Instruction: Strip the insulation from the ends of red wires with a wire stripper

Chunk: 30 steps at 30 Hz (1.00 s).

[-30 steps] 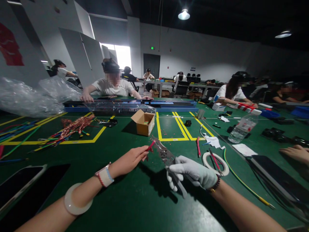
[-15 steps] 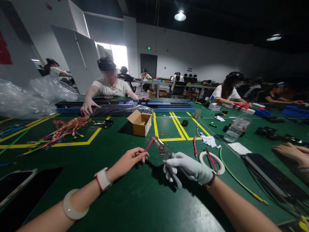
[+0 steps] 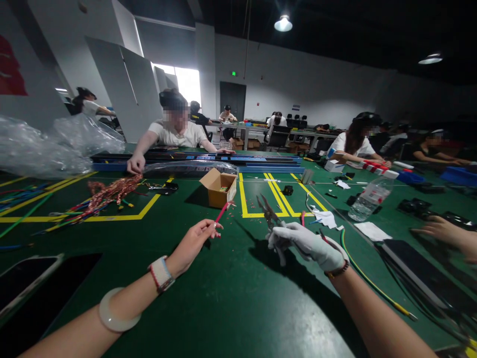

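Note:
My left hand (image 3: 194,240) pinches a short red wire (image 3: 221,213) that points up and away over the green table (image 3: 231,303). My right hand (image 3: 307,244), in a white glove, grips the handles of a metal wire stripper (image 3: 269,211); its jaws stand apart and point upward, a hand's width right of the wire. A small open cardboard box (image 3: 218,187) sits just beyond the wire's tip. Small red bits lie on the table near the wire.
A pile of coloured wires (image 3: 106,195) lies at left, with clear plastic wrap (image 3: 48,146) behind. A tape roll (image 3: 345,251), a green-yellow cable (image 3: 372,281) and a water bottle (image 3: 368,199) are at right. Dark phones (image 3: 33,283) lie near left. Other people sit around.
The stripper has drawn away from the red wire to the right and its jaws have opened. My left hand has kept the wire, now tilted more upright. A person's hand opposite reached the wire pile.

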Each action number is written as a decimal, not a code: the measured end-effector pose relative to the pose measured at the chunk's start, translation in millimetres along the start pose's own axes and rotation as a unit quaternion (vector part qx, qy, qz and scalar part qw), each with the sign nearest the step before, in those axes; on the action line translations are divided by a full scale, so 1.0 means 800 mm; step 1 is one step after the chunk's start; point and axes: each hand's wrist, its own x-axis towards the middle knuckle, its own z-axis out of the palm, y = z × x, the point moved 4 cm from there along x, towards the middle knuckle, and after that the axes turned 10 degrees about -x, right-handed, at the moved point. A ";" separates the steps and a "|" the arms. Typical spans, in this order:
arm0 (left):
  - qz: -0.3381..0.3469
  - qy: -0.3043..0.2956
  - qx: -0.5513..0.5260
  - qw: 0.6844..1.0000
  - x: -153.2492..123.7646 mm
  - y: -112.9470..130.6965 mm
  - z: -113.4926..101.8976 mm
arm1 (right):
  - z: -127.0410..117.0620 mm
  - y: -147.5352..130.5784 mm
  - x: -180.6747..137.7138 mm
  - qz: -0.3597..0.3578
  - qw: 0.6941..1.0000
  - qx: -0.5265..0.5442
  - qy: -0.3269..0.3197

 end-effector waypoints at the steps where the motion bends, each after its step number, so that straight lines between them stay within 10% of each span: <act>1: -0.008 -0.009 0.016 1.000 0.000 0.000 0.002 | -0.009 0.002 0.002 -0.009 0.997 -0.052 0.059; 6: -0.043 -0.073 0.106 0.991 -0.004 0.000 0.016 | -0.026 -0.003 0.003 -0.155 0.888 -0.314 0.298; 14: -0.063 -0.107 0.196 0.973 -0.007 0.000 0.015 | 0.004 -0.005 0.008 -0.293 0.723 -0.555 0.291; 30: -0.060 -0.137 0.210 0.966 -0.007 -0.007 0.015 | 0.010 0.003 0.016 -0.237 0.682 -0.627 0.293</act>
